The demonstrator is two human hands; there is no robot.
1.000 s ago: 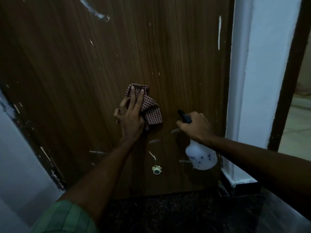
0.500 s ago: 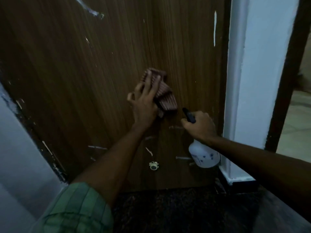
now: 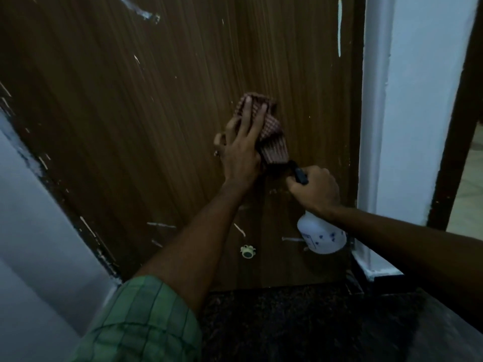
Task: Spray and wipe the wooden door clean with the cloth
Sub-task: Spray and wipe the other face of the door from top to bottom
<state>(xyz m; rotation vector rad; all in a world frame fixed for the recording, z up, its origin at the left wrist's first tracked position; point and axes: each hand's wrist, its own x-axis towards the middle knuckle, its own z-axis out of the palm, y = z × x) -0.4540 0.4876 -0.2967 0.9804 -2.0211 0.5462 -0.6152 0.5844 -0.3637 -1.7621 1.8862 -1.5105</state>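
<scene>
The wooden door [image 3: 162, 105] fills the left and centre of the frame, its brown grain streaked with pale paint marks and scratches. Near the centre, the left hand [image 3: 241, 150] presses a checked cloth [image 3: 271, 137] flat against the door, fingers extended straight over the bunched fabric, so its grip is open and pushing rather than curled. Just below and to the right, the right hand [image 3: 315, 190] has its grip wrapped around the black head of a white spray bottle [image 3: 322, 236], whose body hangs beneath the fist close to the door's lower right edge. A small pale round fitting [image 3: 247, 252] sits on the door low in the centre. A white wall edge [image 3: 407, 105] runs down the right side, and a green checked sleeve [image 3: 141, 322] covers the left arm at the lower left.
</scene>
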